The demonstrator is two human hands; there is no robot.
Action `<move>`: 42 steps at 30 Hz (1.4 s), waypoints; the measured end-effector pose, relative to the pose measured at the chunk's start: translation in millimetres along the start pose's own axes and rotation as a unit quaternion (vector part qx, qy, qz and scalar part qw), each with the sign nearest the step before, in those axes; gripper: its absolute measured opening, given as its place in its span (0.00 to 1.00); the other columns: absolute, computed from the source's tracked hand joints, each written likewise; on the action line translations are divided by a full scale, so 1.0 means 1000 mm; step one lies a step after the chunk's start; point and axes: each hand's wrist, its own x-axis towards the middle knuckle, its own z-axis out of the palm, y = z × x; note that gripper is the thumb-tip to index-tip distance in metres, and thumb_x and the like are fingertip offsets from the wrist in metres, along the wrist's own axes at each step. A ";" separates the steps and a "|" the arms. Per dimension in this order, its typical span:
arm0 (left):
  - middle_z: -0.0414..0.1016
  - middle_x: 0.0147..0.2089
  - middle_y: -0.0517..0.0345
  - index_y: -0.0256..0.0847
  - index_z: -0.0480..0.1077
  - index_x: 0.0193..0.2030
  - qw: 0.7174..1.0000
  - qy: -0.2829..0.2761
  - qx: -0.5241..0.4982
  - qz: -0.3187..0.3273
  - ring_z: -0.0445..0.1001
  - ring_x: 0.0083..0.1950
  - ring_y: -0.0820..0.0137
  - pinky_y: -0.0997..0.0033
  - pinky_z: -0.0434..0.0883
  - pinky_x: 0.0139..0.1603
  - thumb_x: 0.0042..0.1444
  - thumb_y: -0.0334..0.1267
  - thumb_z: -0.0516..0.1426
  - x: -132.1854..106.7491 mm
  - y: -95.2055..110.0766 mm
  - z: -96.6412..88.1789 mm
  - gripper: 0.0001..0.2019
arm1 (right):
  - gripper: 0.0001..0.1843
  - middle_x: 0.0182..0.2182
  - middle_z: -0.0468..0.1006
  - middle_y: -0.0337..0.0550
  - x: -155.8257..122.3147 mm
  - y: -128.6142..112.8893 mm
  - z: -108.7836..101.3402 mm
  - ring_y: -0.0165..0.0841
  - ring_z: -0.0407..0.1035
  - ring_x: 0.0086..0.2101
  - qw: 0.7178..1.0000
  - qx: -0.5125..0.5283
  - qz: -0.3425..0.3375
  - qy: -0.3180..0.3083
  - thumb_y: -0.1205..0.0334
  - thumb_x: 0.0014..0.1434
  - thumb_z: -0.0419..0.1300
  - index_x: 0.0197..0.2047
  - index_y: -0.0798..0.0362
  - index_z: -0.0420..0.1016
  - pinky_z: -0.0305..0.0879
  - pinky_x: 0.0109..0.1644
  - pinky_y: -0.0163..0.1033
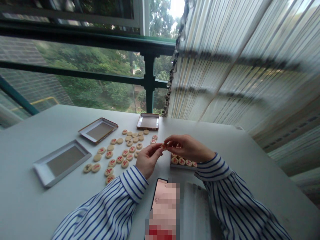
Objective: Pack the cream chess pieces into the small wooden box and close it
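Observation:
Between the fingertips of my two hands is a round Chinese chess piece (164, 146) with red marking. My left hand (148, 160) pinches it from the left, and my right hand (186, 146) grips it from the right. Partly under my right hand stands a shallow box (182, 166), with a row of red-marked chess pieces (181, 161) along its near side; my hand hides much of the inside. Left of my left hand, loose chess pieces (119, 160) lie scattered, some showing red or black characters and others plain faces.
A white tray (45, 176) and a brown-edged tray (86, 131) lie at the left; a smaller tray (148, 128) sits at the back. In front are a phone (160, 200), partly pixelated, and a clear plastic sleeve (197, 210). A string curtain (215, 66) hangs at the right.

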 end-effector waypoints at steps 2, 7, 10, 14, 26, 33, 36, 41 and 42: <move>0.77 0.35 0.53 0.35 0.72 0.39 1.000 -0.001 0.008 -0.001 0.74 0.33 0.71 0.69 0.73 0.35 0.46 0.40 0.60 0.000 0.000 -0.001 0.14 | 0.11 0.29 0.76 0.41 0.000 0.000 0.001 0.26 0.68 0.28 1.000 -0.015 -0.003 0.002 0.62 0.55 0.55 0.41 0.54 0.71 0.62 0.33 0.32; 0.77 0.34 0.54 0.36 0.72 0.39 1.000 0.001 0.013 -0.009 0.73 0.31 0.72 0.70 0.73 0.35 0.47 0.41 0.59 0.000 0.000 -0.001 0.14 | 0.10 0.28 0.76 0.40 0.000 -0.002 0.002 0.26 0.68 0.28 0.998 -0.063 -0.009 0.019 0.60 0.55 0.55 0.40 0.53 0.71 0.61 0.33 0.32; 0.77 0.33 0.54 0.36 0.73 0.40 1.000 0.004 0.014 -0.014 0.73 0.31 0.72 0.69 0.73 0.35 0.46 0.42 0.60 0.000 -0.001 -0.001 0.15 | 0.10 0.28 0.75 0.41 0.000 -0.004 0.002 0.27 0.68 0.29 0.996 -0.085 -0.016 0.023 0.59 0.55 0.55 0.38 0.54 0.72 0.61 0.33 0.33; 0.77 0.34 0.54 0.36 0.73 0.40 1.000 0.001 0.012 -0.009 0.73 0.31 0.72 0.70 0.72 0.36 0.47 0.42 0.59 0.001 -0.002 -0.001 0.15 | 0.10 0.29 0.75 0.41 0.000 -0.006 0.001 0.27 0.67 0.30 0.994 -0.107 -0.023 0.025 0.59 0.54 0.56 0.39 0.53 0.72 0.60 0.34 0.33; 0.77 0.36 0.51 0.35 0.72 0.42 0.996 -0.025 0.082 0.005 0.75 0.37 0.68 0.67 0.73 0.40 0.49 0.42 0.57 0.000 -0.007 0.001 0.16 | 0.11 0.29 0.76 0.42 -0.007 -0.003 -0.018 0.27 0.68 0.29 0.989 -0.139 -0.013 0.041 0.59 0.55 0.55 0.38 0.54 0.73 0.60 0.34 0.33; 0.75 0.40 0.53 0.40 0.71 0.43 0.949 -0.110 0.262 0.137 0.73 0.37 0.70 0.70 0.72 0.39 0.52 0.38 0.55 -0.004 -0.010 0.002 0.12 | 0.12 0.29 0.76 0.42 -0.021 0.013 -0.034 0.28 0.68 0.30 0.987 -0.146 0.033 0.051 0.58 0.56 0.54 0.39 0.53 0.73 0.62 0.35 0.34; 0.73 0.42 0.51 0.40 0.70 0.44 0.922 -0.146 0.313 0.174 0.72 0.40 0.68 0.67 0.71 0.43 0.52 0.38 0.55 -0.004 -0.010 0.003 0.12 | 0.12 0.30 0.76 0.42 -0.025 0.023 -0.037 0.28 0.69 0.30 0.987 -0.148 0.045 0.052 0.58 0.55 0.54 0.40 0.53 0.72 0.62 0.35 0.34; 0.72 0.45 0.49 0.39 0.70 0.44 0.903 -0.177 0.339 0.196 0.70 0.47 0.66 0.64 0.68 0.50 0.53 0.37 0.54 -0.004 -0.012 0.003 0.12 | 0.12 0.30 0.76 0.41 -0.024 0.030 -0.035 0.29 0.69 0.30 0.984 -0.161 0.059 0.050 0.57 0.55 0.54 0.40 0.52 0.72 0.62 0.35 0.34; 0.72 0.46 0.49 0.39 0.70 0.44 0.902 -0.181 0.341 0.196 0.70 0.48 0.66 0.65 0.68 0.50 0.53 0.36 0.54 -0.005 -0.013 0.003 0.12 | 0.12 0.30 0.76 0.42 -0.023 0.031 -0.034 0.29 0.69 0.30 0.983 -0.166 0.061 0.049 0.57 0.55 0.54 0.40 0.52 0.72 0.62 0.35 0.34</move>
